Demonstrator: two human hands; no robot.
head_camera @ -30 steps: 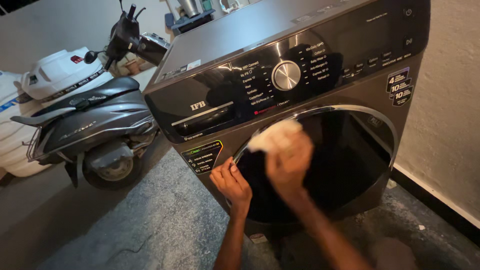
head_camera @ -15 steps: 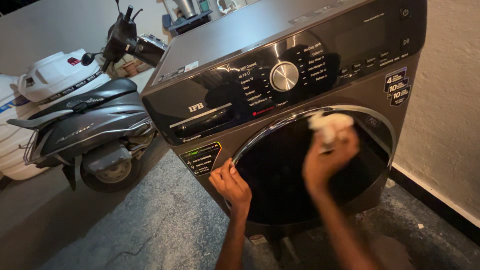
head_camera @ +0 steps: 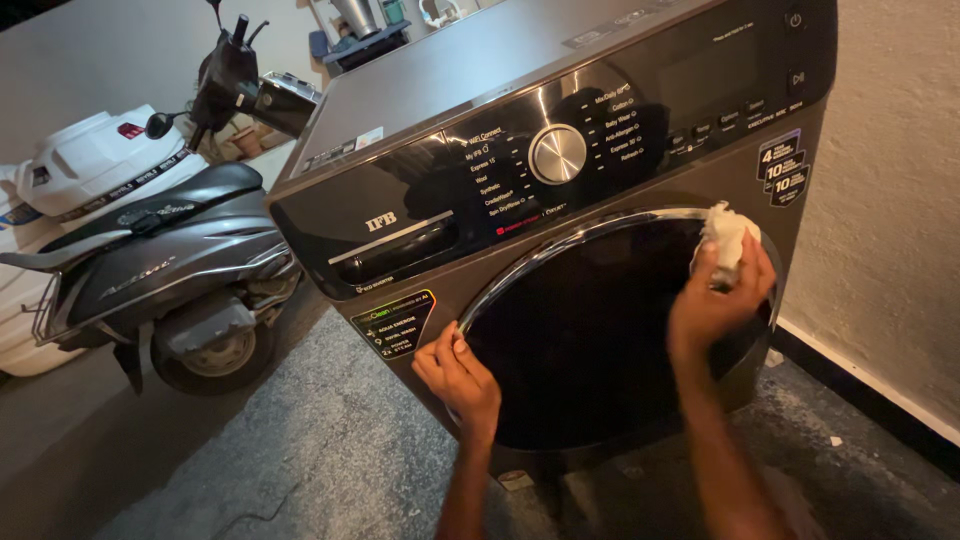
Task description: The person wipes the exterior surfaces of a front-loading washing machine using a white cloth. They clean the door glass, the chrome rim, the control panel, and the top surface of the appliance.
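1. The right hand [head_camera: 715, 305] was closed around a crumpled white cloth [head_camera: 727, 238], pressing it against the upper right of the round door [head_camera: 600, 330] of a grey front-loading washing machine [head_camera: 560, 190].
2. The cloth sat at the fingertips, just above the hand, touching the door's chrome rim [head_camera: 560, 252] where it curves down on the right.
3. From the cloth, the dark glass of the door spread down and to the left, so the unwiped span lay toward the left hand [head_camera: 455, 370].
4. The left hand rested with fingers bent, holding nothing, against the lower left edge of the door, well apart from the cloth.
5. The right hand was the 1 nearer the cloth; the rim's curve ran between the 2 hands.
6. Left of the machine stood a grey scooter [head_camera: 160, 270] on a concrete floor [head_camera: 300, 460]; a pale wall [head_camera: 900, 200] stood to the machine's right.
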